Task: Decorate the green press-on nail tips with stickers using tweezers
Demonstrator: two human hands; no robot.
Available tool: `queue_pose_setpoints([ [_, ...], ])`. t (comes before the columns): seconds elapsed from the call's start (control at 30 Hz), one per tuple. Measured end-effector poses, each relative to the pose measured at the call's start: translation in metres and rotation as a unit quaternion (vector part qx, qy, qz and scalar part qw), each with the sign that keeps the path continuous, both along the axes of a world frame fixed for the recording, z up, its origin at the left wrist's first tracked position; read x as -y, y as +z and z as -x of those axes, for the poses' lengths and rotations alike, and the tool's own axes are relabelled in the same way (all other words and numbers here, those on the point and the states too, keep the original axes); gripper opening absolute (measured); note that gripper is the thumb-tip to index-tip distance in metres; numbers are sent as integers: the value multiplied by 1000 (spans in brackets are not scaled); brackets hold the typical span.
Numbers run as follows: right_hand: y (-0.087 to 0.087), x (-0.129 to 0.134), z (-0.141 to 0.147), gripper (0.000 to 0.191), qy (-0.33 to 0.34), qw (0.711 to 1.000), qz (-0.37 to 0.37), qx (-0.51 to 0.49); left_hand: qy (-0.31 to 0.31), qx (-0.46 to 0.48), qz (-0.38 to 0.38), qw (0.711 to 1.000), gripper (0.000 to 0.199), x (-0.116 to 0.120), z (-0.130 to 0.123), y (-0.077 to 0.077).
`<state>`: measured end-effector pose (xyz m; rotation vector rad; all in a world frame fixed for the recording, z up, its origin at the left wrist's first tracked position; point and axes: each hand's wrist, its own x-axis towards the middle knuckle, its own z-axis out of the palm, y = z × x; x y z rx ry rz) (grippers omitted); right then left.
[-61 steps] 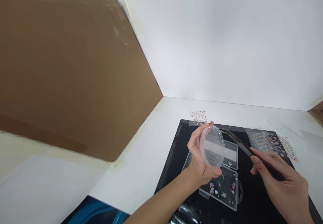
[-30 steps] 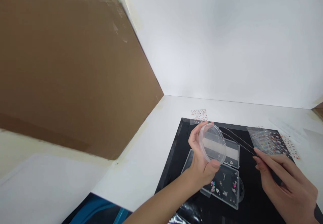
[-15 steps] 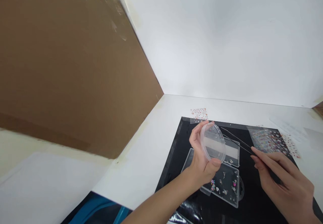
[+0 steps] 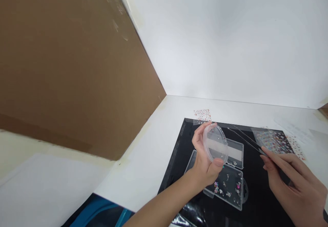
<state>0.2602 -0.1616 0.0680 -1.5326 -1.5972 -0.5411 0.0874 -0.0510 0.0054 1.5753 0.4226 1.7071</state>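
Note:
My left hand is closed around a round clear plastic lid, tilted up on its edge, with a few tiny specks on it. Between the thumb and fingers of my right hand is a pair of thin metal tweezers. The tips are apart, just right of the lid's upper rim; whether they grip anything tiny is too small to tell. Below the lid lies an open clear plastic case holding several small gems and charms, partly hidden by my left hand and forearm.
A black mat lies under the case on the white table. Sticker sheets overlap its far right corner, and another small sheet lies at its far left. A brown cardboard panel stands at the left; a white wall rises behind.
My right hand has moved slightly to the right with the tweezers, and their tips have drawn away from the lid. My left hand and the lid have barely shifted.

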Motion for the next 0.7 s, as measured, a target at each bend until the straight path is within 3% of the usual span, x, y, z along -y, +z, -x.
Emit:
queue_pose_setpoints([
  [0.27, -3, -2, -6, 50, 27, 999, 8, 17, -14, 19, 20, 1000, 64, 2, -1, 3],
  [0.4, -5, -2, -9, 40, 33, 999, 11, 35, -27, 19, 77, 996, 57, 5, 1, 0],
  [0.53, -8, -1, -12, 35, 24, 999, 9, 38, 13, 0, 187, 982, 55, -5, 10, 2],
  [0.7, -14, -1, -28, 23, -14, 997, 69, 19, 76, 2, 263, 962, 55, -29, 21, 19],
])
